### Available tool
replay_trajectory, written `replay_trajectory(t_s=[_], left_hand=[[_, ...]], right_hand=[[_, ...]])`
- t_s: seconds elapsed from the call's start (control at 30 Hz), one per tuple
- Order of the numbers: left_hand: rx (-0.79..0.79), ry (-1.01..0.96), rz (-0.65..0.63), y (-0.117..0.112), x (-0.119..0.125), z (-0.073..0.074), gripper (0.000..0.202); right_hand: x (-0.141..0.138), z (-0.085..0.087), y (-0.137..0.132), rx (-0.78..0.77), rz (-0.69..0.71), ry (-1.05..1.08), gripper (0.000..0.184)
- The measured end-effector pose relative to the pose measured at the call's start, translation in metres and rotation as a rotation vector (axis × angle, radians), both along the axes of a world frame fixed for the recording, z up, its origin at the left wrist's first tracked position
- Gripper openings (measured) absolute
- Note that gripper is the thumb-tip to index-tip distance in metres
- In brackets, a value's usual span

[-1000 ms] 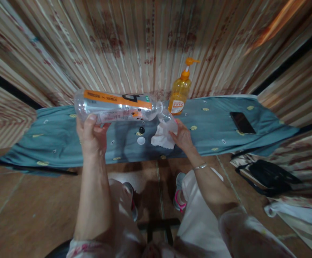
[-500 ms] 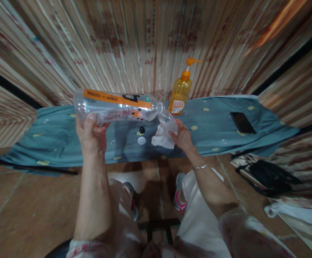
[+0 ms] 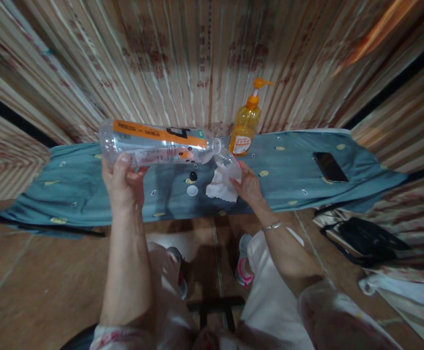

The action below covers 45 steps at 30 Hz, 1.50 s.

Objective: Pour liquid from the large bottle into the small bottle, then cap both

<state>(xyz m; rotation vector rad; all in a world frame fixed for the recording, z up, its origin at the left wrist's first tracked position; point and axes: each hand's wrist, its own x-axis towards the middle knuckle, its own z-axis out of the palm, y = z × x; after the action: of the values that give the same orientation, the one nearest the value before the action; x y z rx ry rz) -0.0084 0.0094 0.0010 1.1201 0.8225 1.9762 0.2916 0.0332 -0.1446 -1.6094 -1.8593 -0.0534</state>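
Note:
A large clear plastic bottle [image 3: 150,143] with an orange and silver label lies sideways in the air, its mouth pointing right. My left hand [image 3: 124,182] is wrapped round its base end from below. In my right hand [image 3: 247,184] is a small clear plastic bottle [image 3: 228,161], tilted, its upper end meeting the big bottle's mouth. Whether liquid runs between them I cannot tell. Below the small bottle a white cloth or tissue [image 3: 221,187] lies on the table. A black cap [image 3: 193,176] and a round whitish cap [image 3: 192,190] lie beside it.
An orange pump bottle [image 3: 246,126] with yellow liquid stands behind my right hand. A black phone [image 3: 329,166] lies at the right on the teal tablecloth [image 3: 288,170]. A striped curtain [image 3: 183,58] hangs behind the table. A black bag [image 3: 368,238] sits low at the right.

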Motion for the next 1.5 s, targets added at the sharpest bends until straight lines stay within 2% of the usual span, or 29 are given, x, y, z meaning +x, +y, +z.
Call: replay_trajectory(t_s=[0.27, 0.8, 1.5], left_hand=[[0.0, 0.017, -0.029, -0.0007, -0.0003, 0.0011, 0.051], [-0.003, -0.004, 0.01, -0.001, 0.0012, 0.0029, 0.055], [-0.01, -0.041, 0.047, -0.0033, 0.0032, 0.0056, 0.046]], right_hand=[[0.0, -0.0003, 0.0003, -0.019, 0.005, 0.001, 0.062], [-0.0024, 0.0024, -0.0017, -0.02, -0.007, -0.031, 0.06], [-0.0048, 0.0074, -0.0044, -0.046, -0.005, -0.008, 0.058]])
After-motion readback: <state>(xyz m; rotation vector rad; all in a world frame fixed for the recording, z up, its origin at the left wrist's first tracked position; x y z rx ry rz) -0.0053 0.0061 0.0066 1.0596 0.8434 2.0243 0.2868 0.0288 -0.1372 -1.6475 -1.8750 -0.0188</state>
